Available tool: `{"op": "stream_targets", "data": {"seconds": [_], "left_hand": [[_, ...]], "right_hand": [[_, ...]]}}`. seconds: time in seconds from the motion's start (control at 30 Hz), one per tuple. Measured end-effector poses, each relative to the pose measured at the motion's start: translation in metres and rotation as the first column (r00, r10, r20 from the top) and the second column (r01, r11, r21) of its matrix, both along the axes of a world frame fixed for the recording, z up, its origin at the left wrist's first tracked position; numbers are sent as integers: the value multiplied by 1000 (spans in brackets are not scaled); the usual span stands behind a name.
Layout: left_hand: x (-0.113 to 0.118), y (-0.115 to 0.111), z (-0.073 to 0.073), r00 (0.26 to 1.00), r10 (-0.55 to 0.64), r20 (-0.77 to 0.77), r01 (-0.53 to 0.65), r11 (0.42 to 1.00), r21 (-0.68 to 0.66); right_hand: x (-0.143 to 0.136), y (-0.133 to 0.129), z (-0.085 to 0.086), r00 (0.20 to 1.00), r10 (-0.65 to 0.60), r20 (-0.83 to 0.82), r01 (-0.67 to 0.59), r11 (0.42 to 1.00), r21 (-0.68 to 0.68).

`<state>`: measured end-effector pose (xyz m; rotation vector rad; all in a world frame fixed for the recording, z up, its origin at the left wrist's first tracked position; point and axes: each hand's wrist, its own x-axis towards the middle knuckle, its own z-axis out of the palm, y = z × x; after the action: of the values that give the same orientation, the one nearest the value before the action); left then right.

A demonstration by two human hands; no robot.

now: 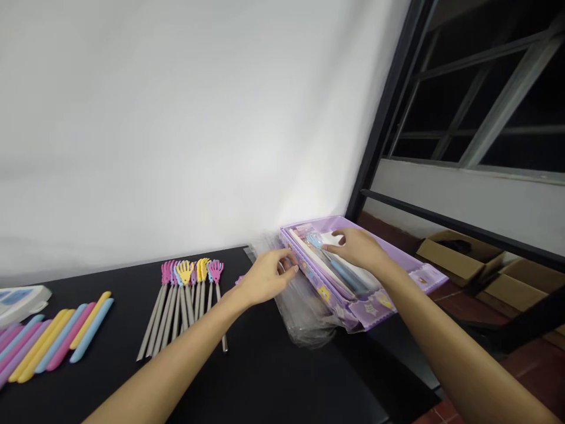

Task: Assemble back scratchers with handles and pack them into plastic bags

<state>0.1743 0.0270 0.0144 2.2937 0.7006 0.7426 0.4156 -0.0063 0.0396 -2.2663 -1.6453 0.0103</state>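
A black table (273, 380) runs along a white wall (212, 118). Nearest, the left hand (263, 278) has its fingers loosely curled with a gap to the thumb, gripping nothing visible; they sit right at the near wall of the purple box (324, 292), perhaps to steady it. Clear bags (309, 327) lie just below those fingertips, partly beside the box.

The right hand (358, 250) reaches over the box, thumb and fingers bent down. The blue scratcher (315, 239) lies inside, its head just left of those fingertips and its handle slanting below them. They appear to meet its neck, but I cannot tell whether they pinch it. The box's open top probably allows this reach.

Left of the left fingers, more scratchers (189, 303) lie side by side, heads away, presumably for order. Farther left are coloured handles (62, 339) and a white device (22, 303). Well beyond the right fingers, cartons (441, 261) stand on the floor.
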Motion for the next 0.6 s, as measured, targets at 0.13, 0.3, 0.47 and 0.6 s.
{"op": "stream_targets", "data": {"seconds": [0.13, 0.3, 0.47, 0.6], "left_hand": [[-46, 7, 19, 996, 28, -82, -30, 999, -24], [-122, 17, 52, 954, 159, -256, -166, 986, -4], [-187, 22, 62, 880, 241, -409, -264, 965, 1], [-219, 26, 56, 817, 252, -519, -329, 942, -62]], "right_hand": [[-48, 3, 19, 972, 226, -65, -210, 959, 188], [-129, 20, 42, 819, 508, -265, -491, 861, 135], [-209, 42, 44, 806, 520, -282, -586, 766, -262], [-256, 56, 23, 876, 433, -211, -473, 689, -550]]}}
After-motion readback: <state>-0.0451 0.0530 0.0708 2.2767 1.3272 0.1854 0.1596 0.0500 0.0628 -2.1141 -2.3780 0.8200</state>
